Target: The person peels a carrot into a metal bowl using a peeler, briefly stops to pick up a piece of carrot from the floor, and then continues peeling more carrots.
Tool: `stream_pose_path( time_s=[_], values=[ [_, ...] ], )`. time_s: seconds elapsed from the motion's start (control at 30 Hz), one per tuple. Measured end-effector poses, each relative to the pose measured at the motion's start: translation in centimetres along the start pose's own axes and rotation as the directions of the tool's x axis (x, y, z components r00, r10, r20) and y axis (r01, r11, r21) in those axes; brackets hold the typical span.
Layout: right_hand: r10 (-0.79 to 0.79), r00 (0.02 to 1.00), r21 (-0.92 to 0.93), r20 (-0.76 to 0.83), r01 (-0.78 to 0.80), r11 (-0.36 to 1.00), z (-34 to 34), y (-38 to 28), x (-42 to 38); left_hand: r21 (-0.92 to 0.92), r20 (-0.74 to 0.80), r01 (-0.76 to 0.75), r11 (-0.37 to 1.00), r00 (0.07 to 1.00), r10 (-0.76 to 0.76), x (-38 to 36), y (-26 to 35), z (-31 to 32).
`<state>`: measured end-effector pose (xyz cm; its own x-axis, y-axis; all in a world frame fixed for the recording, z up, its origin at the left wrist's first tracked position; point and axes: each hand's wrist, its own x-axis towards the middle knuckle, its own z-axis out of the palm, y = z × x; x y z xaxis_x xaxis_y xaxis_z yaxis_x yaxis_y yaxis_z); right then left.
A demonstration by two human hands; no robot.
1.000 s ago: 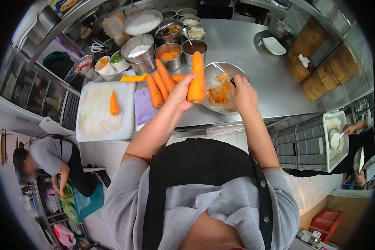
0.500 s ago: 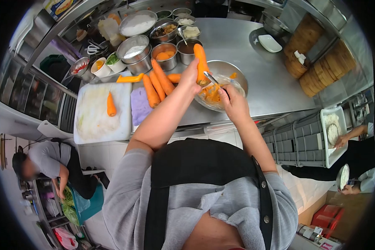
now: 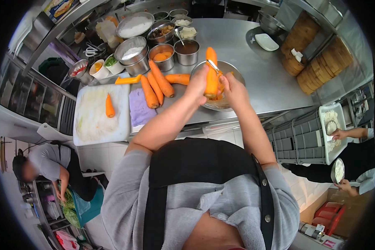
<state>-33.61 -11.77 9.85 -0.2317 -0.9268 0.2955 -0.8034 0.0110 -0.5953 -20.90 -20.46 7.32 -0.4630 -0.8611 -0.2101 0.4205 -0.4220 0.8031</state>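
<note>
My left hand is closed around a carrot, held upright over a metal bowl. My right hand grips a peeler, whose metal head lies across the upper part of the carrot. Orange peelings show in the bowl, partly hidden by my hands. Left of the bowl, several unpeeled-looking carrots lie on the steel counter, beside a folded purple cloth. A small carrot rests on the white cutting board.
Metal containers of ingredients stand at the back left. A yellow-orange handled tool lies behind the board. Bamboo steamers and a white dish are at the right. One person crouches at left; another's hand reaches into a white tray.
The peeler has gone from the carrot's lower end to its upper part. Both hands and the carrot have shifted slightly. At right, the other person's bowl has moved up and left.
</note>
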Motion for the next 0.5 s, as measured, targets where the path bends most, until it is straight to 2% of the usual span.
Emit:
stream_pose_path(
  time_s=[0.07,0.2,0.3,0.5],
  values=[
    [-0.002,1.000,0.034,-0.007,0.003,0.999,0.0,-0.1,0.0,0.002,0.052,0.101,0.995,0.994,-0.101,-2.2,0.9,1.0],
    [-0.023,0.999,0.101,0.027,0.020,0.995,0.5,0.2,-0.7,0.059,-0.007,0.032,0.998,0.999,-0.032,-2.0,2.6,0.9],
    [-0.159,0.986,0.132,0.048,0.152,0.980,1.1,0.5,-1.6,0.080,-0.060,-0.041,0.996,0.997,0.046,-0.2,3.2,-0.4],
    [-0.136,0.985,0.084,0.104,0.128,0.988,0.1,-0.6,-2.3,0.019,-0.076,-0.101,0.995,0.992,0.103,0.3,3.2,-0.8]
  ],
)
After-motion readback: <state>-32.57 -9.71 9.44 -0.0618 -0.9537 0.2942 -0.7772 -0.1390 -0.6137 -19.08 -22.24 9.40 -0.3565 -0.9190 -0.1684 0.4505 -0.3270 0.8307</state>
